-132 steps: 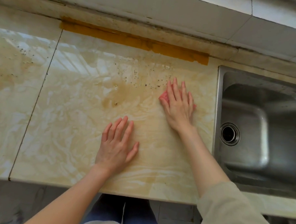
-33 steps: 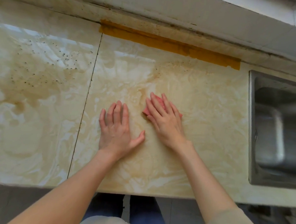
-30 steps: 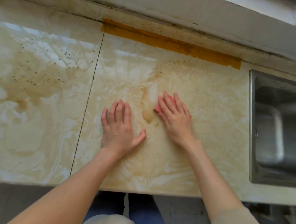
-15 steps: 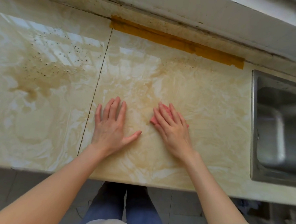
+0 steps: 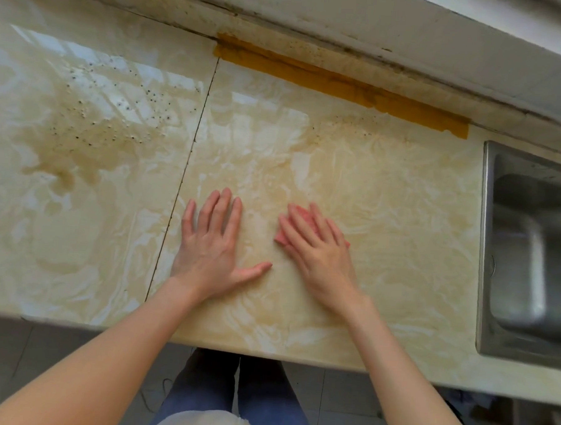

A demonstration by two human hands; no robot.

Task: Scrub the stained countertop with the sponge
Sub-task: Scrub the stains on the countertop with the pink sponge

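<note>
A pink sponge (image 5: 302, 214) lies flat on the beige marbled countertop (image 5: 386, 218), mostly hidden under my right hand (image 5: 319, 250), which presses it down with fingers stretched over it. My left hand (image 5: 210, 251) rests palm-down on the counter just left of it, fingers apart, thumb pointing toward the right hand, holding nothing. A brown stain with dark specks (image 5: 91, 131) spreads over the left slab, beyond the seam (image 5: 183, 181). Faint tan smears cover the slab under my hands.
A steel sink (image 5: 530, 254) is set into the counter at the right. A strip of orange tape (image 5: 341, 85) runs along the back edge under the white wall ledge. The counter's front edge (image 5: 265, 351) is near my legs.
My right hand has slid the sponge from near the sink leftward and toward the front edge, wiping away the specks there. The left hand has shifted slightly left near the seam.
</note>
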